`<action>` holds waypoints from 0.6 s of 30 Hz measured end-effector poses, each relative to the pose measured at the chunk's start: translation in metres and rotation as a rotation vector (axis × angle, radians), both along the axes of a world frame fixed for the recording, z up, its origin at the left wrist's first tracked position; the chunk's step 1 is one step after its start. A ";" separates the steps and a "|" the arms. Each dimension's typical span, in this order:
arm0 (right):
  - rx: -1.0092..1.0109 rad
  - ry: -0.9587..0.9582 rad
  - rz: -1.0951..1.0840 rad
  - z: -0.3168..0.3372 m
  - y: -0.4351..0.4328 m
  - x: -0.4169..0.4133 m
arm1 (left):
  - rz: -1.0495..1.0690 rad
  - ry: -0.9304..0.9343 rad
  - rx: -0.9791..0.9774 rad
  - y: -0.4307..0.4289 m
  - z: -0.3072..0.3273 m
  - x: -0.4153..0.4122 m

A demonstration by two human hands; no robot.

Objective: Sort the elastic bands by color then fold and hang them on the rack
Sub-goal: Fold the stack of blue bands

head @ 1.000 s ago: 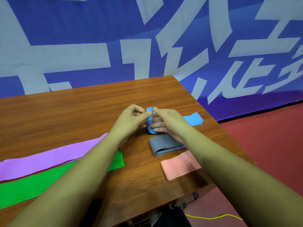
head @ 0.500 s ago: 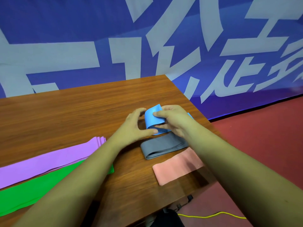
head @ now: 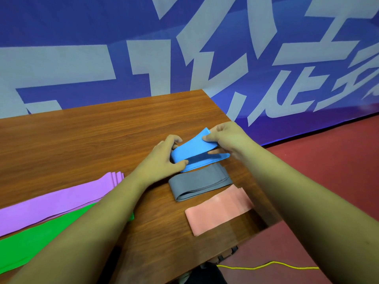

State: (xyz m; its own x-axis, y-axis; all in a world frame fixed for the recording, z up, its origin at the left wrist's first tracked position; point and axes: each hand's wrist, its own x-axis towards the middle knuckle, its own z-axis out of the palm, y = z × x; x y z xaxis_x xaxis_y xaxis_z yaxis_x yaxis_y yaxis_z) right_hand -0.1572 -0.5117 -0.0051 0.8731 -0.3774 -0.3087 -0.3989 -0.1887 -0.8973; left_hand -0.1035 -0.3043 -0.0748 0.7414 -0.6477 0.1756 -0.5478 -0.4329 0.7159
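A blue elastic band (head: 192, 148) lies folded over itself near the right edge of the wooden table (head: 82, 136). My left hand (head: 162, 160) grips its folded left end, thumb on top. My right hand (head: 227, 138) pinches the raised upper flap at its right end. Just in front of the blue band rests a folded grey band (head: 200, 183), and nearer me a folded pink band (head: 219, 210). At the left, long purple bands (head: 57, 199) and a green band (head: 30, 240) lie stretched flat, partly under my left forearm. No rack is in view.
A blue banner with large white characters (head: 184, 48) stands behind the table. Red floor (head: 328, 165) lies to the right, with a yellow cable (head: 266, 265) on it near the table's front corner.
The blue band has gone from a small bunch pinched between both hands to a longer fold. My right hand has drawn the top flap rightward; my left hand holds the fold down.
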 end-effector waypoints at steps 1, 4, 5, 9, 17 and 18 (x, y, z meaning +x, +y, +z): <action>-0.082 0.000 -0.001 -0.003 -0.002 0.001 | -0.011 -0.039 0.017 -0.001 0.001 -0.001; -0.309 0.009 -0.001 -0.014 -0.010 0.003 | -0.047 -0.101 0.030 -0.005 -0.003 -0.002; -0.345 0.019 -0.009 -0.018 -0.013 0.002 | -0.057 -0.103 0.046 -0.006 -0.005 -0.002; -0.405 0.012 -0.029 -0.030 -0.028 -0.002 | -0.094 -0.034 0.110 -0.007 -0.007 0.005; -0.550 -0.025 -0.059 -0.046 -0.040 -0.008 | -0.143 0.012 0.110 -0.013 -0.010 0.014; -0.576 -0.032 -0.051 -0.049 -0.040 -0.010 | -0.142 0.023 0.105 -0.013 -0.011 0.016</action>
